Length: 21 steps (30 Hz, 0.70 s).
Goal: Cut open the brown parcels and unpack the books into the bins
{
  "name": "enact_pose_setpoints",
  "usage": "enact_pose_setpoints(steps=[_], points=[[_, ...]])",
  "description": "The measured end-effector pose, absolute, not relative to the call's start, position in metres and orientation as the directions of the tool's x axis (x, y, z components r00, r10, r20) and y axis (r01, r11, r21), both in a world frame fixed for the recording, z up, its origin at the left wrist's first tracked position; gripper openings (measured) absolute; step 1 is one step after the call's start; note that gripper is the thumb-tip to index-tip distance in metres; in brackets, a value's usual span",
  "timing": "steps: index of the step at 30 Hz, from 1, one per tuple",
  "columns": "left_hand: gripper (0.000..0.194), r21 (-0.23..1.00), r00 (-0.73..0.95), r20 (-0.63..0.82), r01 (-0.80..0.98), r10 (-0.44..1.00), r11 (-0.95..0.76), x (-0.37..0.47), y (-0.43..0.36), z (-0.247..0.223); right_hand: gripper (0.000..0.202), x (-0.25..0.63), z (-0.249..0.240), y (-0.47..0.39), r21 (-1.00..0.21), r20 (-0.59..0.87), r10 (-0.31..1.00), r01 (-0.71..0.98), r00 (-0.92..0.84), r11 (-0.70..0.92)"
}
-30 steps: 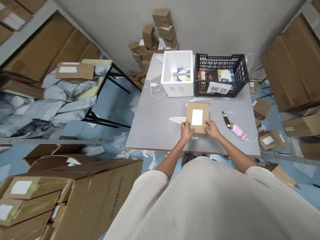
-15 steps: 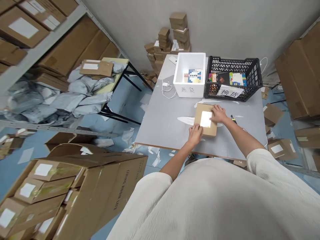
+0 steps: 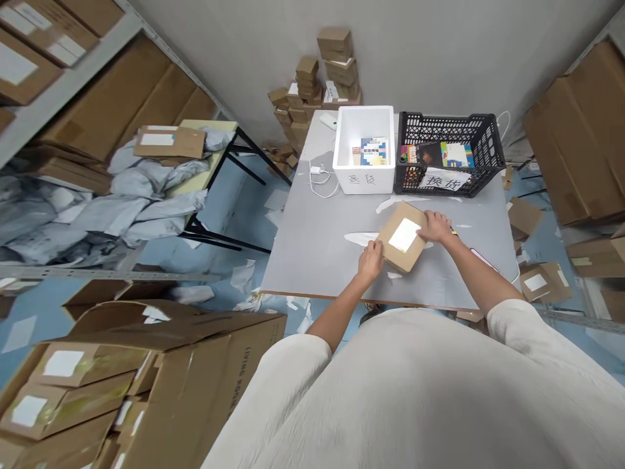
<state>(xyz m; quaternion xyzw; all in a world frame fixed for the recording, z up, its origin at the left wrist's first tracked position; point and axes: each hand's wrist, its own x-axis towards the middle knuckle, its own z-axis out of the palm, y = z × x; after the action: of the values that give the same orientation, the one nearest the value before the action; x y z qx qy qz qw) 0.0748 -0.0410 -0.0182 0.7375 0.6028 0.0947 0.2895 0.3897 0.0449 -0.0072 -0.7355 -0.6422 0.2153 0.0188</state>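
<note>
The left hand was bent around the near left corner of a cardboard box, with its fingers closed on the side there, so this grip was holding it. The right hand was more widely opened; its fingers lay over the right side of the box and reached onto the top face, close to the white label. This grip also held the box, but where its thumb was placed I could not tell.

The box was brown, flat and shut, and its label sat near the middle of the top face. It was turned askew to the edges of the bench, in the near half, at about the middle between the left and right edges. Whether its whole underside touched the bench could not be seen. A flat white patch showed on the bench just left of it. Along the far edge stood a white foam bin and, to its right, a black crate reaching toward the far right corner.
</note>
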Motion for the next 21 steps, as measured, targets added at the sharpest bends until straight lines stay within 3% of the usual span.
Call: enact_pose_setpoints(steps=[4, 7, 11, 14, 18, 21], points=[[0.038, 0.676, 0.105, -0.277, 0.728, 0.955, 0.115, 0.064, -0.023, -0.02, 0.082, 0.406, -0.014, 0.01, -0.368, -0.293, 0.925, 0.864, 0.242, -0.343], [0.044, 0.762, 0.067, -0.34, 0.604, 0.938, 0.233, 0.07, -0.014, -0.023, 0.063, 0.407, -0.02, -0.021, -0.436, -0.35, 0.896, 0.799, 0.274, -0.415], [0.059, 0.807, 0.053, -0.331, 0.533, 0.942, 0.253, 0.077, -0.006, -0.027, 0.045, 0.399, -0.025, -0.057, -0.521, -0.332, 0.89, 0.726, 0.311, -0.448], [0.059, 0.795, 0.017, -0.316, 0.551, 0.949, 0.254, 0.073, -0.001, -0.029, 0.033, 0.394, -0.026, -0.071, -0.56, -0.375, 0.884, 0.692, 0.28, -0.456], [0.054, 0.794, 0.0, -0.332, 0.541, 0.943, 0.279, 0.065, 0.006, -0.033, 0.034, 0.39, -0.03, -0.071, -0.639, -0.368, 0.888, 0.619, 0.275, -0.456], [0.057, 0.816, -0.003, -0.369, 0.477, 0.929, 0.325, 0.062, 0.012, -0.035, 0.064, 0.387, -0.035, -0.065, -0.733, -0.323, 0.886, 0.504, 0.333, -0.457]])
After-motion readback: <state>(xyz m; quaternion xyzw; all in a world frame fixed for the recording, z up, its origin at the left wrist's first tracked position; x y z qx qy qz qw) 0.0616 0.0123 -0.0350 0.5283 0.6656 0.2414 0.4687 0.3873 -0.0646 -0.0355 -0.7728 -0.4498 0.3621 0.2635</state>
